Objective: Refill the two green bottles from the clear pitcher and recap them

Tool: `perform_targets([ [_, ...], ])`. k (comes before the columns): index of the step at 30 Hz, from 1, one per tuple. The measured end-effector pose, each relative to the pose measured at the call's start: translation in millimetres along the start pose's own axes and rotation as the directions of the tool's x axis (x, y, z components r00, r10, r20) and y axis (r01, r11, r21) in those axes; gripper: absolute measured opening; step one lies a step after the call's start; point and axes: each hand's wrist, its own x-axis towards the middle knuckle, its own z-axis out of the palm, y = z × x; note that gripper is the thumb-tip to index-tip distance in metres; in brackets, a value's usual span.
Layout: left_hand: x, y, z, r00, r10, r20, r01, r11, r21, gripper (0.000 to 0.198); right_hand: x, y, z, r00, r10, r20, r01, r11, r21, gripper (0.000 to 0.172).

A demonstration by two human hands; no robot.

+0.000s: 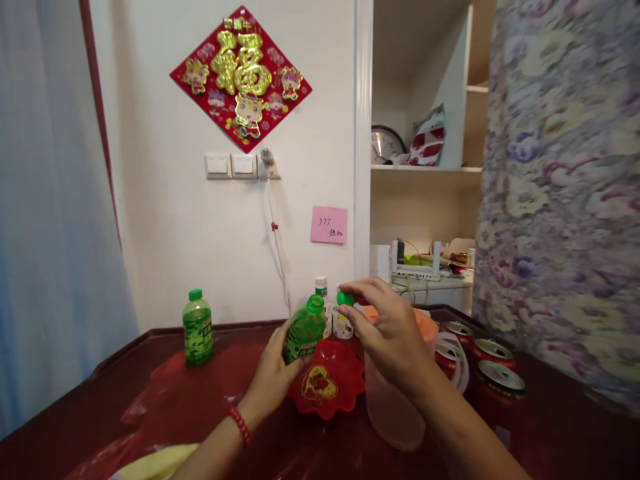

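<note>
My left hand (pixel 274 368) is wrapped round a green drink bottle (pixel 306 328), which tilts a little to the right and has an uncapped mouth. Between the thumb and fingers of my right hand (pixel 387 323) is a green bottle cap (pixel 345 298), held apart from the bottle, to the right of its neck. Below the two hands sits a red scalloped dish (pixel 330 390) with a gold heart design. A second green bottle (pixel 198 330), its cap on, stands upright at the left of the table.
A pink translucent pitcher (pixel 395 407) with an orange lid stands under my right forearm. Several red cans (pixel 495 353) are at the right. Behind the dish are white-capped bottles (pixel 321 287). Red plastic film (pixel 200 393) and a yellow cloth (pixel 157 463) lie on the dark red table (pixel 60 420).
</note>
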Motion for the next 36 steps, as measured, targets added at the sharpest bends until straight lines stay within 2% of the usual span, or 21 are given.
perform_targets([
  [3, -1.8, 1.2, 1.9, 0.999, 0.048, 0.004, -0.048, 0.995, 0.087, 0.07, -7.5, 7.9, 8.1, 0.999, -0.005, 0.038, 0.002, 0.998, 0.059, 0.025],
  [6, -3.3, 0.9, 3.0, 0.997, 0.08, 0.019, -0.082, 0.99, 0.112, 0.067, -12.9, 9.1, 12.5, 0.991, -0.035, 0.127, 0.024, 0.996, 0.092, 0.027],
  [10, -2.5, -0.1, 0.5, 0.996, 0.077, 0.035, -0.08, 0.988, 0.128, 0.066, -10.9, 5.8, 6.1, 0.967, -0.027, 0.252, 0.009, 0.997, 0.07, 0.029],
  [13, -1.8, -1.7, -2.0, 0.996, 0.08, 0.044, -0.086, 0.985, 0.148, 0.066, -9.2, 3.8, 0.8, 0.958, -0.015, 0.288, 0.0, 0.999, 0.051, 0.033],
  [17, -2.4, -3.2, -2.7, 0.995, 0.09, 0.051, -0.097, 0.985, 0.146, 0.067, -8.1, 2.0, -0.3, 0.961, 0.035, 0.275, -0.042, 0.999, 0.018, 0.032],
  [22, -1.1, 1.4, -1.4, 0.994, 0.103, 0.035, -0.106, 0.986, 0.126, 0.064, -7.8, 2.2, 5.8, 0.972, 0.139, 0.19, -0.134, 0.99, -0.042, 0.016],
  [26, 0.9, 8.1, -1.0, 0.992, 0.124, 0.013, -0.125, 0.983, 0.137, 0.061, -8.5, 0.5, 11.9, 0.979, 0.184, 0.086, -0.178, 0.981, -0.078, 0.03],
  [29, 2.5, 13.5, -1.5, 0.993, 0.116, -0.013, -0.113, 0.983, 0.143, 0.06, -7.0, -5.9, 10.5, 0.977, 0.197, 0.082, -0.187, 0.976, -0.116, 0.033],
  [33, 5.6, 20.8, -3.6, 0.998, 0.058, -0.008, -0.057, 0.992, 0.114, 0.069, -3.5, -15.7, 2.0, 0.977, 0.163, 0.14, -0.149, 0.984, -0.101, 0.074],
  [34, 6.4, 21.8, -4.1, 0.999, 0.048, -0.005, -0.047, 0.994, 0.098, 0.07, -2.9, -16.9, 0.4, 0.978, 0.138, 0.156, -0.126, 0.988, -0.088, 0.076],
  [36, 7.4, 22.0, -4.9, 0.999, 0.044, -0.02, -0.043, 0.997, 0.066, 0.07, -2.4, -16.9, -0.7, 0.979, 0.079, 0.188, -0.069, 0.996, -0.062, 0.06],
])
